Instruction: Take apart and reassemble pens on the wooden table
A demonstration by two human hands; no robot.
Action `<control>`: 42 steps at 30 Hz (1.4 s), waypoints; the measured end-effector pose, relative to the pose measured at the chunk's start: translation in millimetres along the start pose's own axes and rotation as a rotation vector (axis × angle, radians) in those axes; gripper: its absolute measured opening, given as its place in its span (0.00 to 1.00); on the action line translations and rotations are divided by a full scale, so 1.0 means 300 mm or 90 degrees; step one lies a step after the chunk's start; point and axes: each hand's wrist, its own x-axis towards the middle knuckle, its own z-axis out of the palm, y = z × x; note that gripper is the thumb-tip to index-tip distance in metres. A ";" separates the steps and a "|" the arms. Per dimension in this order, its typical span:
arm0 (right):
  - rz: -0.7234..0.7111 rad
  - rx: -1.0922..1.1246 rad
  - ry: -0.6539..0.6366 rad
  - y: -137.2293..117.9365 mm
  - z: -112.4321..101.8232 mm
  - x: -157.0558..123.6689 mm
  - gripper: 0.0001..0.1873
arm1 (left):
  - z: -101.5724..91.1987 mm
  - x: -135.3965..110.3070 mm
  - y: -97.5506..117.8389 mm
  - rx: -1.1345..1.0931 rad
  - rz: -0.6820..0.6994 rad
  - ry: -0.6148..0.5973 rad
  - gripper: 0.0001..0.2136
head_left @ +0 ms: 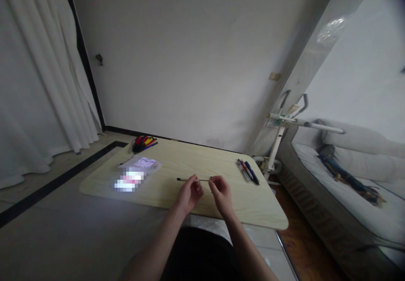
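Over the near middle of the table, my left hand (190,194) is closed on a pale pen barrel (185,179) whose dark end points left. A thin dark rod like a pen refill (204,180) runs from the barrel across the gap to my right hand (221,190). The thumb and fingertips of that hand pinch the rod's far end, where a small dark tip shows. Both hands are just above the wooden tabletop (177,158). The rod's inner end is hidden at the left fingers.
Several pens (248,172) lie side by side at the table's right. A bunch of coloured pens (144,144) sits at the back left, near a clear plastic packet (142,163) and a bright blurred-out screen (129,180). Exercise equipment (278,141) and a sofa (341,179) stand at the right.
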 end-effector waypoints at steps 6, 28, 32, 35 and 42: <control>-0.016 -0.049 -0.015 -0.019 0.004 0.002 0.08 | -0.004 0.004 0.001 -0.007 -0.014 0.002 0.07; -0.012 -0.073 -0.013 -0.020 -0.019 -0.017 0.10 | -0.007 -0.001 0.005 -0.045 -0.002 -0.012 0.06; -0.014 -0.073 -0.015 -0.024 -0.019 -0.017 0.10 | -0.011 0.001 0.004 -0.048 -0.008 -0.018 0.06; -0.030 -0.098 -0.020 -0.027 -0.020 -0.018 0.09 | -0.015 0.003 0.002 -0.046 -0.007 -0.028 0.05; -0.087 -0.161 -0.031 -0.042 -0.025 -0.021 0.09 | -0.020 0.007 0.001 -0.041 -0.008 -0.031 0.05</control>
